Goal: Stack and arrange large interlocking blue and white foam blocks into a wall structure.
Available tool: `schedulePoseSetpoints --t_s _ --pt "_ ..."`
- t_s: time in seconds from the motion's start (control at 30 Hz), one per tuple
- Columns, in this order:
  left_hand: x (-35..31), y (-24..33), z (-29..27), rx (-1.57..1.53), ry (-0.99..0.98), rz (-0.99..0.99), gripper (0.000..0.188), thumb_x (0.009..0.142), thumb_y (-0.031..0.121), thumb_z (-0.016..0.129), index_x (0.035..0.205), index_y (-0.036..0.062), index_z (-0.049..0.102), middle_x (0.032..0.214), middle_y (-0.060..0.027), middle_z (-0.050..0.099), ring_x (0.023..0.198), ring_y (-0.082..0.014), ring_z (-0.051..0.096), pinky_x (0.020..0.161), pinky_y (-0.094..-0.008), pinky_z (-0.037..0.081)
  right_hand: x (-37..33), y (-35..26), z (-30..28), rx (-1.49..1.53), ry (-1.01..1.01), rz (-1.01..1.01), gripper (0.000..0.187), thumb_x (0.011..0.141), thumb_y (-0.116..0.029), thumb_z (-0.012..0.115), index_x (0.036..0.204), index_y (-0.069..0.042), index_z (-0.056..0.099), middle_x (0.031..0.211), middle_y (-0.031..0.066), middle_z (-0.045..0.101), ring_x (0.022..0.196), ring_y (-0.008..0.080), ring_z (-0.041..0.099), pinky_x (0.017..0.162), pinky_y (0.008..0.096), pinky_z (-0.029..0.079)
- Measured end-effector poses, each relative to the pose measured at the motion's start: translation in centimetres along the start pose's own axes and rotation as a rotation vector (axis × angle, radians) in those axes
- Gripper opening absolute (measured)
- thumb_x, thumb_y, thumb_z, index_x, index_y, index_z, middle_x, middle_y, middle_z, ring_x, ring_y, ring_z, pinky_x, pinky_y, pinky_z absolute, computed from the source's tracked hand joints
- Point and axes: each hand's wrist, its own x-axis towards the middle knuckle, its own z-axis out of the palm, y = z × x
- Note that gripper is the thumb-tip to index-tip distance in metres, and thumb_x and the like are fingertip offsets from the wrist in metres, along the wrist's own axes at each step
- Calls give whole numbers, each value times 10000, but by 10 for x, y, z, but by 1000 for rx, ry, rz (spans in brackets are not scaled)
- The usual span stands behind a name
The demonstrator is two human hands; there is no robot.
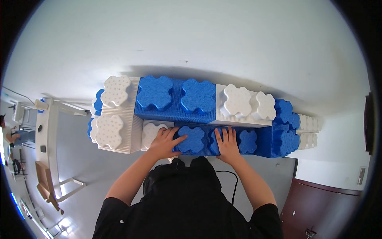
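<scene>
Large blue and white toy building blocks with clover-shaped studs are stacked into a low wall before me. In its lower middle section lies a blue block [199, 152]. My left hand [162, 144] rests with spread fingers where this blue block meets a white block [150, 134], its thumb reaching toward a blue stud [191, 139]. My right hand [227, 146] lies flat on the blue surface farther right, fingers stretched forward and covering part of a stud. Another blue stud [248, 141] shows just right of that hand. Neither hand is wrapped round a block; their undersides are hidden.
Behind, a higher row holds a blue block [175, 111] and a white block [242, 121] close to the pale wall [191, 40]. A taller white block [130, 119] stands left, more blue blocks [286, 139] right. Far left are a white table [49, 131] and a cardboard box [44, 181].
</scene>
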Motion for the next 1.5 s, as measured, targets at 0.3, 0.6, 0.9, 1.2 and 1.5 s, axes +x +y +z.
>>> schedulePoseSetpoints --t_s 0.3,0.6,0.9,1.2,1.5 --pt "-2 1 5 102 -19 -2 874 686 523 862 1469 299 543 1478 -123 499 1237 -306 547 1050 -497 382 -1 -14 6 28 61 82 1360 518 -288 988 1641 -129 238 1597 281 304 1491 552 240 1206 713 177" --pt "3 3 5 -22 -3 -38 822 702 657 796 1396 249 627 1525 -6 522 1268 -277 531 1080 -542 352 -4 -17 36 -74 101 197 1369 550 -205 978 1659 -170 176 1659 275 196 1513 542 198 1199 696 209" --pt "4 16 -4 -126 -12 -174 803 686 541 852 1389 225 628 1532 -13 518 1334 -356 473 1140 -527 299 -56 12 -30 417 243 205 573 817 -243 811 1330 -70 625 1472 258 461 1377 461 426 1148 536 386" --pt "61 105 17 225 -52 -606 661 793 465 805 1272 40 642 1463 -176 513 1357 -426 436 1130 -568 341 -153 163 -122 45 594 611 620 896 -328 730 1452 -103 572 1505 268 452 1339 505 431 1104 603 368" --pt "173 261 41 38 -28 -364 742 806 417 801 1420 72 568 1470 -184 529 1369 -407 481 1113 -556 397 -167 207 -76 145 393 293 989 831 -569 740 1616 -119 339 1676 264 219 1455 637 210 1122 735 268"
